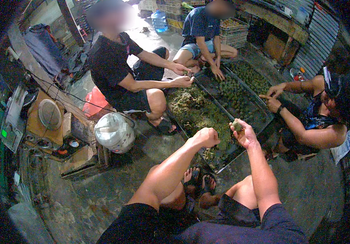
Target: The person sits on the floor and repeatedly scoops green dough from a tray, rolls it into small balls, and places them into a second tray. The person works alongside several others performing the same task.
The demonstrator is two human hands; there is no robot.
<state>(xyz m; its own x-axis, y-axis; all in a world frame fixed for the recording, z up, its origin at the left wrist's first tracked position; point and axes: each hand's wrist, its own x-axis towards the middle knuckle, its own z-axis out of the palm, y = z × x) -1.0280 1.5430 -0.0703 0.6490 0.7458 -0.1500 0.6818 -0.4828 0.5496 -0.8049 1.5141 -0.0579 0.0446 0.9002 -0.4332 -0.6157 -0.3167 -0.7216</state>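
Right hand (246, 136) is raised over the near end of the trays, palm partly toward the wearer; its thumb and fingers are closed around a small green lump (236, 125), held up at the fingertips. Left hand (205, 138) is beside it to the left and slightly lower, back of the hand uppermost, fingers curled under; how tightly they close, and whether on anything, I cannot tell. Key relation: the lump lies up and to the right of the left hand's knuckles, with a visible gap between; the right hand has it, so the left is the one standing off. The lump looks roundish; no long axis can be made out. Beneath both hands is the left-hand tray (232, 161), strewn with loose yellow-green material (199, 107). To its right, past a shared long edge, the darker tray (257, 120) bears many rounded green clumps (232, 88), most of them toward its far part. From the lump, these clumps lie ahead, away from the wearer. Nearest co-worker's hands (272, 105) are to the right, apart from the wearer's.
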